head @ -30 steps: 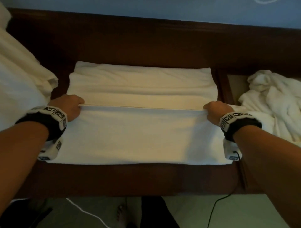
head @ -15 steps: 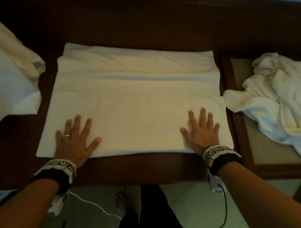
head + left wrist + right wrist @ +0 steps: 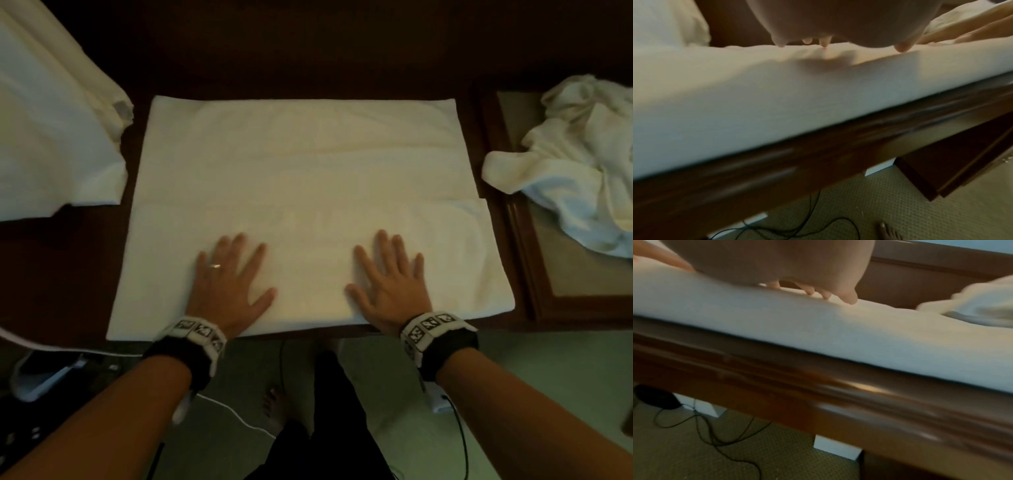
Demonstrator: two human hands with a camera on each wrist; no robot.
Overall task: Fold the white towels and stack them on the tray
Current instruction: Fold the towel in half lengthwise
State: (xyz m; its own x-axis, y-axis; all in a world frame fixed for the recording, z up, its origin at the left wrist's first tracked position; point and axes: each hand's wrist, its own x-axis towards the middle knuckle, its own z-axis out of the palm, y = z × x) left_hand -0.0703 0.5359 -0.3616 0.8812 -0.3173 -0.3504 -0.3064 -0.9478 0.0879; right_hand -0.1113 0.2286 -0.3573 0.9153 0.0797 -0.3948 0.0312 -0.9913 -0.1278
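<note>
A white towel (image 3: 308,178) lies folded lengthwise and flat on the dark wooden table (image 3: 61,274), its near fold along the table's front edge. Both my hands press on its near half with fingers straight and spread: left hand (image 3: 233,274) left of centre, right hand (image 3: 390,277) right of centre, a hand's width apart. The wrist views show the same towel (image 3: 777,91) (image 3: 838,331) under my left fingertips (image 3: 824,43) and right fingertips (image 3: 849,299). A wooden tray (image 3: 527,274) at the right holds a crumpled white towel (image 3: 582,164).
A heap of white cloth (image 3: 51,130) lies on the table's left end. Cables (image 3: 705,431) run over the carpet below the table, beside my bare foot (image 3: 274,407). A white device (image 3: 44,373) sits low at the left.
A second ago both hands gripped the towel's edge at its ends; they let go, laid flat, and have since slid inward toward the middle of the near fold.
</note>
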